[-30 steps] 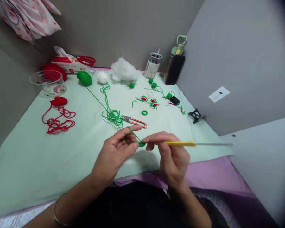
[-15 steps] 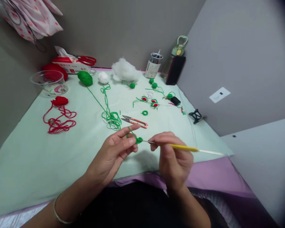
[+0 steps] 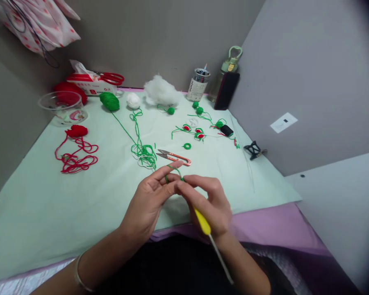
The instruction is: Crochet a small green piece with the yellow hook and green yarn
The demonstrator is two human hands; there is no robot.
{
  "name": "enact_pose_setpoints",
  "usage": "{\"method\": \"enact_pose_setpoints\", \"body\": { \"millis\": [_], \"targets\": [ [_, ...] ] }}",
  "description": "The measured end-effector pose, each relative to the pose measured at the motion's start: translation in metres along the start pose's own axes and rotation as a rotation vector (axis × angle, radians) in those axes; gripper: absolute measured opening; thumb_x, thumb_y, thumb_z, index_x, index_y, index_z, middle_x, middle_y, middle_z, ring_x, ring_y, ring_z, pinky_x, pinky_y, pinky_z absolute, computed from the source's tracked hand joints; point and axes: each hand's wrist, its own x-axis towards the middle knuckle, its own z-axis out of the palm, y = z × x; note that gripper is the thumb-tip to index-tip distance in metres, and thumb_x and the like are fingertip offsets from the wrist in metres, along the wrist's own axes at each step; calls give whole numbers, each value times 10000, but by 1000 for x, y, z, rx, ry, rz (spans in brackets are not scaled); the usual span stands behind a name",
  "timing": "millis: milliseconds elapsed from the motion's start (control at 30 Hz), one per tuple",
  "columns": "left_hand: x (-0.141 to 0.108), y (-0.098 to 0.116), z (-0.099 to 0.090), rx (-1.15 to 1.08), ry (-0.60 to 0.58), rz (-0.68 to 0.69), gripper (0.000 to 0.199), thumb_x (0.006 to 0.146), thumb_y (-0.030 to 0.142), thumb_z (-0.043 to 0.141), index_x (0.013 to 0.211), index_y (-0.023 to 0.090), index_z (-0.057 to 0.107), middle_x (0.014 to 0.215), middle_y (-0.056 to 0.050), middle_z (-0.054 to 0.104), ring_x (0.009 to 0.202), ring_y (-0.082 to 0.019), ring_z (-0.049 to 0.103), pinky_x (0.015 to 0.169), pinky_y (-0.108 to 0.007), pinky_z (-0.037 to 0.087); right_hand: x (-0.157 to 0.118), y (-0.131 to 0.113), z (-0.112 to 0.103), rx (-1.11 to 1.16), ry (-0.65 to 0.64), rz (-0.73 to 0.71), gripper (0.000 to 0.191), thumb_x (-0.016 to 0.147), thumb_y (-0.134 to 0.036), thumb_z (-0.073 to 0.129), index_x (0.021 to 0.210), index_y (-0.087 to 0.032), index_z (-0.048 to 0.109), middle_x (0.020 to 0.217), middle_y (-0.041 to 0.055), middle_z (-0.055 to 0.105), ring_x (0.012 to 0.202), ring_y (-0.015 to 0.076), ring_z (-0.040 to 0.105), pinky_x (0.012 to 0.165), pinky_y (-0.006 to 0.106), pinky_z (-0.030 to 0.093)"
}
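Between its thumb and fingers, my left hand (image 3: pixel 150 196) pinches a small green crochet piece, mostly hidden by the fingertips. Green yarn (image 3: pixel 178 170) runs over its raised index finger. My right hand (image 3: pixel 210 200) is closed around a yellow-handled crochet hook (image 3: pixel 203 221), whose rear shaft slants down toward me. The fingertips of both hands meet at the green work, so the hook's tip is hidden. Just beyond them lie orange thread snips (image 3: pixel 175 157) and a tangle of green yarn (image 3: pixel 144 155). A small green ring (image 3: pixel 187 146) rests farther back.
Red yarn (image 3: pixel 76 153) lies loose at left, near a clear plastic tub (image 3: pixel 61 107). Along the back stand a green yarn ball (image 3: pixel 110 101), white stuffing (image 3: pixel 161 92), a pen jar (image 3: pixel 198 85) and a phone (image 3: pixel 226 91). Several small crocheted pieces (image 3: pixel 199 134) lie at centre right.
My right hand has moved left to meet the left fingertips. The hook has swung from nearly level to slanting down toward me. My left hand has barely shifted.
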Motion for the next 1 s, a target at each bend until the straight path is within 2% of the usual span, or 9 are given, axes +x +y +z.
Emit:
{"method": "enact_pose_setpoints", "body": {
  "millis": [67, 167, 300, 433, 567, 700, 833, 933, 1000],
  "targets": [
    [1, 2, -1, -75, -38, -107, 360, 825, 234, 817, 1183, 228, 778, 903, -19, 694, 825, -107, 617, 826, -216, 517, -1, 1, 0, -11, 39, -19, 412, 914, -85, 651, 1248, -316, 719, 1138, 61, 715, 983, 209, 701, 775, 352, 615],
    [2, 6, -3, -113, -49, -161, 302, 848, 221, 793, 1149, 206, 794, 968, -27, 693, 805, -83, 600, 801, -186, 525, 4, 3, -1, 237, 135, 188, 299, 960, -108, 583, 1133, -287, 748, 977, 47, 719, 838, 181, 682, 700, 342, 588],
    [2, 8, -5, -63, -34, -127, 229, 848, 233, 794, 1074, 205, 818, 936, -24, 686, 808, -88, 606, 796, -183, 519, 14, 5, -4, 601, 236, 418, 186, 980, -206, 576, 963, -221, 760, 828, 39, 685, 638, 136, 601, 579, 296, 521],
    [-1, 3, -3, 72, 12, 40, 227, 823, 250, 820, 1050, 251, 820, 847, 1, 656, 795, -102, 592, 803, -208, 498, 15, 6, 1, 804, 179, 473, 180, 981, -260, 593, 935, -230, 764, 815, 31, 684, 647, 132, 596, 576, 280, 508],
    [-3, -2, -4, 183, -2, 109, 367, 826, 237, 819, 1180, 324, 775, 831, 29, 620, 824, -102, 582, 844, -214, 475, 10, 4, 7, 650, 150, 398, 177, 982, -228, 610, 1022, -265, 778, 998, 54, 758, 867, 180, 676, 728, 334, 568],
    [-1, -3, -6, 155, -11, 83, 367, 826, 248, 819, 1186, 301, 770, 853, 25, 623, 837, -105, 603, 865, -225, 482, 8, 2, 6, 615, 120, 383, 223, 1003, -170, 563, 1052, -262, 761, 991, 36, 747, 783, 146, 679, 706, 318, 583],
    [0, -6, -3, 76, 40, 88, 436, 804, 234, 838, 1229, 270, 749, 830, 23, 647, 809, -98, 612, 834, -207, 495, 1, 2, 4, 206, 38, 156, 302, 946, -100, 633, 1154, -284, 750, 1044, 53, 707, 937, 182, 696, 763, 332, 600],
    [-1, -5, 0, -51, 1, -48, 433, 808, 235, 834, 1233, 233, 748, 850, 2, 663, 811, -98, 616, 812, -197, 511, -6, 5, 5, -53, 50, -70, 419, 904, -70, 675, 1255, -295, 717, 1126, 77, 703, 993, 205, 691, 784, 349, 609],
    [-1, -3, 0, -116, -62, -163, 392, 827, 226, 815, 1213, 198, 760, 887, -20, 673, 797, -92, 609, 797, -192, 523, -7, 6, 6, 29, 87, -38, 399, 919, -62, 643, 1247, -276, 717, 1095, 78, 713, 962, 200, 693, 760, 346, 606]
  ]
}}
